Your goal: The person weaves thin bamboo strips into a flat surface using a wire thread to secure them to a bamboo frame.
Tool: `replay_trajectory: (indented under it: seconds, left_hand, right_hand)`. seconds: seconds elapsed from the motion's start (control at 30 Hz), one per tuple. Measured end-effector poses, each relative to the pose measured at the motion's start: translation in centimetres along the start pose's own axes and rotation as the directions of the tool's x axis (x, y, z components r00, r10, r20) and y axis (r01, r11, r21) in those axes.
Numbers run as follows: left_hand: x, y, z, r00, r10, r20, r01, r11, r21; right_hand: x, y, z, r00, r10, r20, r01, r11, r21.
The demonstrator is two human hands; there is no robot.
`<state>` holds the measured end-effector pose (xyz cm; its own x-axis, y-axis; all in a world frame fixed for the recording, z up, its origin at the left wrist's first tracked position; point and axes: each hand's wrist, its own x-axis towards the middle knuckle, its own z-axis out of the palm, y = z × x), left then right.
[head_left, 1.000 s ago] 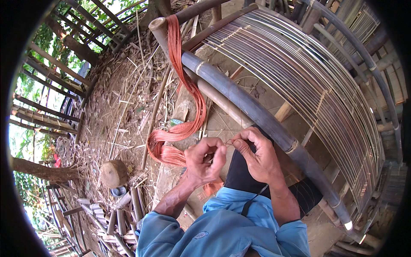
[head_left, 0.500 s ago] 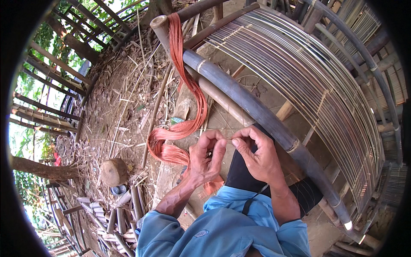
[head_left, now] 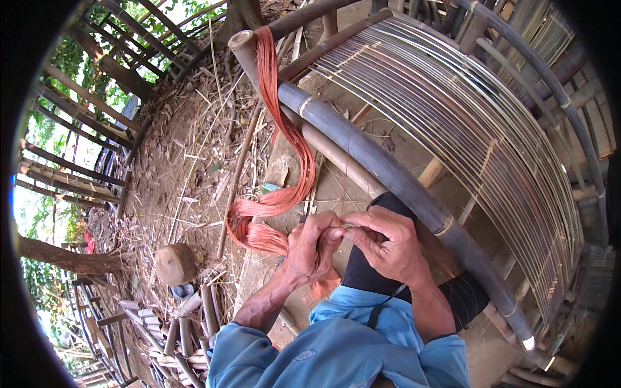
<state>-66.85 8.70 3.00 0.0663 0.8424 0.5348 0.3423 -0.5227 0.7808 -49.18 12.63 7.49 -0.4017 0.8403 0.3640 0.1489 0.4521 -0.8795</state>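
Observation:
My left hand (head_left: pixel 310 251) and my right hand (head_left: pixel 391 244) meet fingertip to fingertip above my lap. Both are closed in a pinch on a thin thread, most of which the fingers hide. To the left of my hands hangs a long hank of orange-red yarn (head_left: pixel 304 169). It drapes from the end of a bamboo post (head_left: pixel 242 42), curves down and folds into a loop close to my left wrist. More orange material (head_left: pixel 325 284) shows below that wrist.
A dark bamboo pole (head_left: pixel 369 150) runs diagonally at my right, edging a slatted bamboo platform (head_left: pixel 446 129). On the littered earth at left stand a wood stump (head_left: pixel 175 264) and a pile of cut bamboo pieces (head_left: pixel 187 323). Bamboo fencing (head_left: pixel 74 174) rises at far left.
My hands have drawn together and moved slightly down; the short gap with thread between the fingertips has closed. The hank keeps its place.

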Motion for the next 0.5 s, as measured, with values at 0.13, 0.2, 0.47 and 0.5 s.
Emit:
replay_trajectory:
  seconds: [0.13,0.2,0.47,0.5]
  left_hand:
    - [0.0,0.5,-0.3,0.994,-0.072,0.087,0.084,0.985,-0.149]
    - [0.4,0.4,-0.4,0.953,-0.262,0.150,0.300,0.873,-0.384]
    - [2.4,-1.2,-1.5,0.589,-0.513,0.624,0.759,0.087,-0.645]
    - [2.2,-1.3,-1.3,0.629,-0.509,0.588,0.698,0.037,-0.715]
  right_hand:
    - [0.2,0.4,-0.7,0.999,0.005,0.042,-0.003,0.999,-0.035]
    - [0.4,0.8,-0.9,0.993,-0.105,0.045,0.111,0.981,-0.157]
    - [0.3,1.0,-0.4,0.969,-0.214,0.125,0.242,0.929,-0.282]
    - [0.3,1.1,-0.3,0.969,-0.216,0.123,0.243,0.927,-0.285]
